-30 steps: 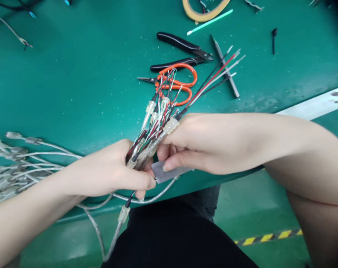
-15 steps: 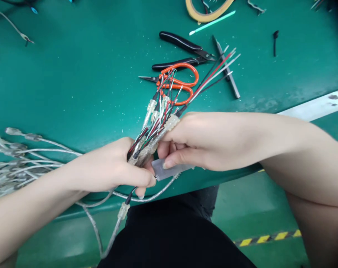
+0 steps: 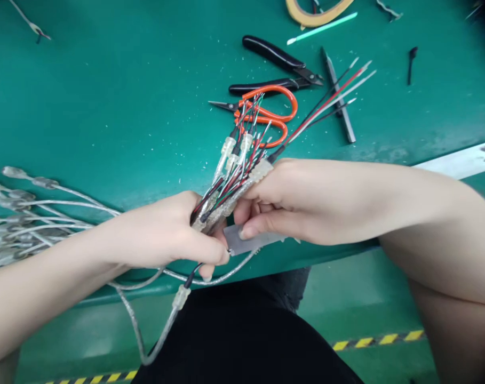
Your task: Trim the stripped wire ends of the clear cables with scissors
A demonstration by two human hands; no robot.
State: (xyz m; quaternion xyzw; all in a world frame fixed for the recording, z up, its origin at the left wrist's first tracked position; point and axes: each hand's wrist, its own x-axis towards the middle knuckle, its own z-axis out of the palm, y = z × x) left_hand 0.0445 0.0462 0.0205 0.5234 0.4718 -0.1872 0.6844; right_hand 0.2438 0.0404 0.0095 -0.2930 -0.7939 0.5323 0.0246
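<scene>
My left hand is closed round a bundle of clear-sheathed cables whose stripped red, black, green and white wire ends fan upward. My right hand is closed too: its thumb presses a small grey flat piece against its fingers, and it also grips one cable whose long wires stick out to the upper right. Both hands meet above the near edge of the green table. One cable with a clear connector hangs down below my left hand.
Orange scissors, black-handled cutters, a dark slim tool, a green stick and a tape roll lie on the far side. Several clear cables spread at the left. Dark trousers lie below.
The view has shifted slightly, so hands and tools sit a little further right and higher. Both grips look unchanged.
</scene>
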